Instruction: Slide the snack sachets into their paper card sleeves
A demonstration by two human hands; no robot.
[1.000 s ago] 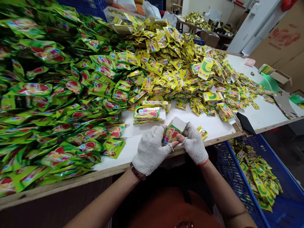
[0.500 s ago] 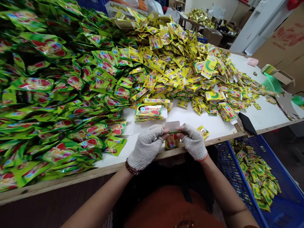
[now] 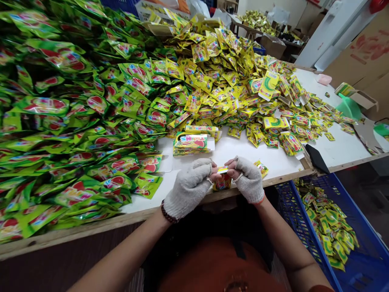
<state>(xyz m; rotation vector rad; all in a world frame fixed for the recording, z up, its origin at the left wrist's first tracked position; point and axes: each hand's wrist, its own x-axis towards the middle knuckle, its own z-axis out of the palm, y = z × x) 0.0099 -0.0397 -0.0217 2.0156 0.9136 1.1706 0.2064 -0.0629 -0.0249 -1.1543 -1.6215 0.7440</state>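
Observation:
Between both hands, at the table's front edge, a small printed box (image 3: 221,184) stands upright, its yellow-and-white top flap (image 3: 222,169) bent over. My left hand (image 3: 194,180), in a white fingerless glove, pinches the box's left side near the top. On the other side my right hand (image 3: 246,178), gloved the same way, grips the flap and right edge with thumb and fingers. Just behind lie stacked flat boxes (image 3: 193,142) with an open white end. A yellow sachet (image 3: 261,168) rests close to my right hand.
Green sachets (image 3: 60,109) form a large heap on the left. Yellow sachets and boxes (image 3: 219,77) are piled behind. A dark flat object (image 3: 317,158) lies at the front edge. Below right, a blue crate (image 3: 364,259) holds yellow packets. A green scoop-like item (image 3: 348,106) sits farther right.
The box's grey top flap, upright before, is now folded down toward me, showing its printed side. The fingers of both hands have moved inward over it.

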